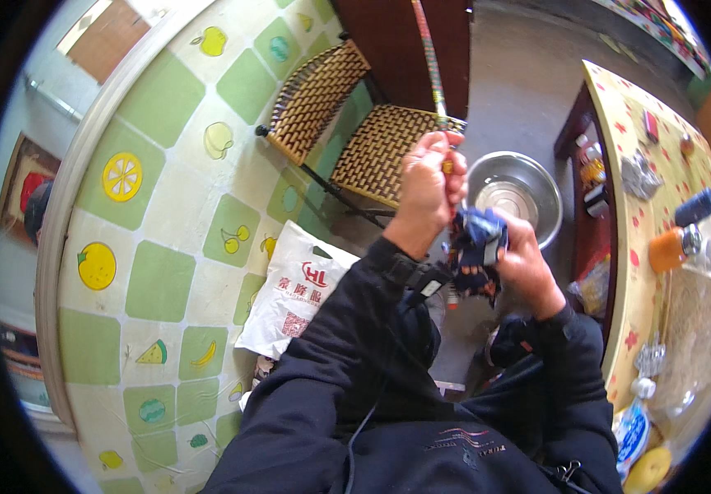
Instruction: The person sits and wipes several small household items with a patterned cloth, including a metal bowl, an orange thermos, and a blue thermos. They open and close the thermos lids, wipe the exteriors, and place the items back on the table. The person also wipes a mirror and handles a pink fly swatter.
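Observation:
A long, thin pole [430,55] with a multicoloured patterned covering runs away from me towards the top of the view. My left hand [432,176] is wrapped around it. Just below that fist, a bunched dark blue cloth [477,238] with lighter patches sits against the pole, and my right hand [522,256] grips its right side. Part of the pole is hidden behind the cloth; a red-tipped end shows beneath. Beyond my right hand, a round stainless steel basin [547,185] stands on the floor.
A woven chair [386,145] stands ahead, before a dark brown door or panel [405,49]. On the left, a white plastic bag [293,290] leans by the fruit-patterned wall [164,259]. A flower-patterned table [624,228] on the right carries an orange-filled jar [667,250] and crumpled plastic [639,175].

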Demonstrator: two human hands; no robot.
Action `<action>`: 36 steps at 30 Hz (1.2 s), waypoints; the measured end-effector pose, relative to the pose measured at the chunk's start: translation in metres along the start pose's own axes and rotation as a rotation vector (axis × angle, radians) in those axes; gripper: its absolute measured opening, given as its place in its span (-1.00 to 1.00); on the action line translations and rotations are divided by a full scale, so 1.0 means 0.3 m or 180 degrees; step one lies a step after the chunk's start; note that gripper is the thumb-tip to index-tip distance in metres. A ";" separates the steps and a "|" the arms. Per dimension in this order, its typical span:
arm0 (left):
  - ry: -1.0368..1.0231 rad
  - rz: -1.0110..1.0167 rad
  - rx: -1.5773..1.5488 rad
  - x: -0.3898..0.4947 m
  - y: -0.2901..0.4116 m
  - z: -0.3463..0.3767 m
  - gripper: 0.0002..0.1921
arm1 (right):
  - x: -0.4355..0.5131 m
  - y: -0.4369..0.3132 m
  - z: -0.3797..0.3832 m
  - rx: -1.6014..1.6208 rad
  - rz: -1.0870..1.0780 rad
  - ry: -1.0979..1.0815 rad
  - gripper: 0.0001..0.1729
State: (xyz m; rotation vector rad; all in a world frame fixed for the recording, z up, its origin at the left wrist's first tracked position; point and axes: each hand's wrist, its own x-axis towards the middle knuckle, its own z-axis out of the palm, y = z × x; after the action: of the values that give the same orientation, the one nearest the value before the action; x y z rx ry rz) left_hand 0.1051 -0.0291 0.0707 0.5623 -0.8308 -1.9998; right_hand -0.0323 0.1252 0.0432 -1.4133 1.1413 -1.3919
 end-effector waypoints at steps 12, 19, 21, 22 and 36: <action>0.0141 0.0143 -0.0583 0.040 -0.081 -0.056 -0.75 | -0.018 -0.003 0.024 -0.0223 0.0726 -0.0620 -0.78; -0.0191 0.0456 0.0254 -0.006 -0.086 -0.014 -0.78 | 0.038 0.001 -0.018 -0.0191 0.0087 0.0099 -0.67; -0.0307 0.0897 0.0922 0.013 -0.068 0.022 -0.80 | 0.050 0.016 -0.038 0.0450 0.0298 0.0612 -0.63; -0.0444 0.0947 0.1006 0.015 -0.054 0.037 -0.80 | 0.062 0.021 -0.052 0.0597 0.0021 0.0651 -0.62; -0.1031 0.0392 0.3745 -0.268 0.199 -0.062 -0.93 | 0.186 -0.013 -0.056 0.2169 -0.0414 0.1273 -0.81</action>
State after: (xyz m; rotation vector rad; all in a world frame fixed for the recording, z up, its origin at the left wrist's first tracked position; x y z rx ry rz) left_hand 0.1915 0.0095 0.1077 0.7834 -2.1935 -1.3281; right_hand -0.0502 0.0726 0.0616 -0.7475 0.6928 -1.9738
